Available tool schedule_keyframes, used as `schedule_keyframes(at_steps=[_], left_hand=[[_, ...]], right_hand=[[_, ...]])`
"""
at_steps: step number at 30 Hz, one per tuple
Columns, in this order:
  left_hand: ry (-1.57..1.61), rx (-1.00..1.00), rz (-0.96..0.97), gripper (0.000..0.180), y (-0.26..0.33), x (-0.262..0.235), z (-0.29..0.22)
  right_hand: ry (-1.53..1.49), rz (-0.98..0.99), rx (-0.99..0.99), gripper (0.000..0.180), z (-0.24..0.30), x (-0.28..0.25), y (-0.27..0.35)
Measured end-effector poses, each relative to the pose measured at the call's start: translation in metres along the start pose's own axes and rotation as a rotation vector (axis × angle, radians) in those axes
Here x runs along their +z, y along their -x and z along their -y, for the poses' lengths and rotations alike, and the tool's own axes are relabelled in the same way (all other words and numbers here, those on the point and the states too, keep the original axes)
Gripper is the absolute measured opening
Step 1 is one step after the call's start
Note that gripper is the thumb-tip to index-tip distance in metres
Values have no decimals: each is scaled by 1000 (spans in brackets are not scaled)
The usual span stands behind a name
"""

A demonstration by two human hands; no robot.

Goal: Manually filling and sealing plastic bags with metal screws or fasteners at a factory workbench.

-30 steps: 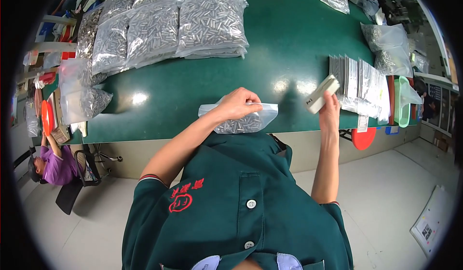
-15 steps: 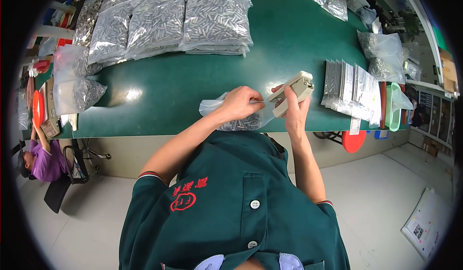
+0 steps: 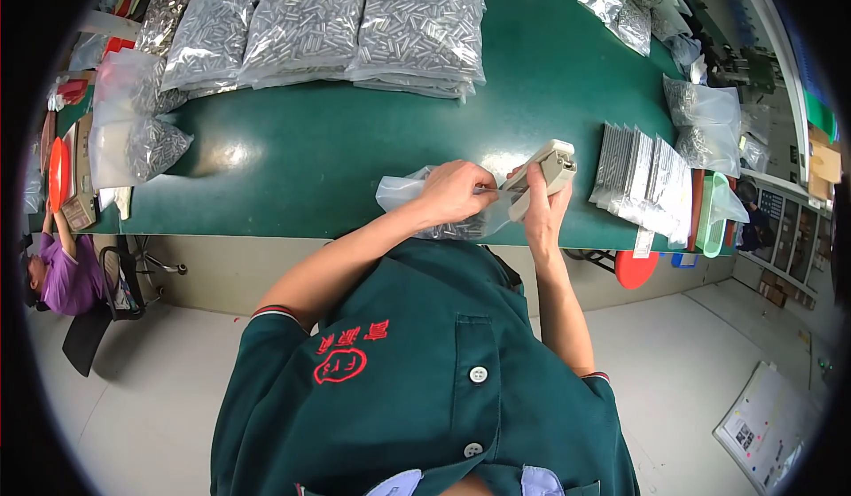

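At the near edge of the green table, a clear plastic bag (image 3: 456, 230) of small metal pins lies in front of me. My left hand (image 3: 455, 192) pinches the bag's upper edge between thumb and fingers. In my right hand (image 3: 543, 212) is a cream handheld bag sealer (image 3: 555, 164), with my fingers wrapped round its body. The sealer's jaws sit over the bag's edge, close together; my hand partly hides them.
Large bags of metal pins (image 3: 421, 31) are stacked at the back left. A smaller bag (image 3: 155, 148) stands at the left. Flat silver packets (image 3: 643, 177) stand in a row at the right, beside a green basket (image 3: 712, 217). Far left, a person (image 3: 71, 274) sits at the table.
The sealer's jaws, apart before, have come together over the bag's edge. My left hand has shifted slightly right with the bag. The whole view has turned a little.
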State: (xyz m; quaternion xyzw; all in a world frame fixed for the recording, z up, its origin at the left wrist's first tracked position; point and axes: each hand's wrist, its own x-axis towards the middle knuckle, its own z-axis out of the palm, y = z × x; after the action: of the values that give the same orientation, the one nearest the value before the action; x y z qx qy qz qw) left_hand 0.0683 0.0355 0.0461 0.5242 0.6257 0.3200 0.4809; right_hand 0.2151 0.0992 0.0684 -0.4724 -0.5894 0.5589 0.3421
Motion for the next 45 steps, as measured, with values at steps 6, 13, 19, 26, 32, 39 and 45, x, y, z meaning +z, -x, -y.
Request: schedule_keyframes(at_steps=[6,13,19,26,32,39,45], left_hand=[[-13,14,-6,21,-1,3,4],[-42,39,-20,20,-1,4,5],[-131,-94,55,32,0,-7,-20],[-140,25,106,46,-12,2,-3],[-108,24,143,50,-15,-1,-5],[-140,91,112,45,-12,1,6],[-146,-84,254,25,1,-41,9]], right_hand=[[7,-21,-10,20,-7,4,-1],[24,-96,23,22,-15,6,-9],[65,-119,36,31,-8,8,-9],[89,-165,2,30,-12,13,-11],[101,-223,57,32,-25,16,-16],[112,-203,14,36,-20,15,-16],[67,-176,109,37,-13,11,-14]])
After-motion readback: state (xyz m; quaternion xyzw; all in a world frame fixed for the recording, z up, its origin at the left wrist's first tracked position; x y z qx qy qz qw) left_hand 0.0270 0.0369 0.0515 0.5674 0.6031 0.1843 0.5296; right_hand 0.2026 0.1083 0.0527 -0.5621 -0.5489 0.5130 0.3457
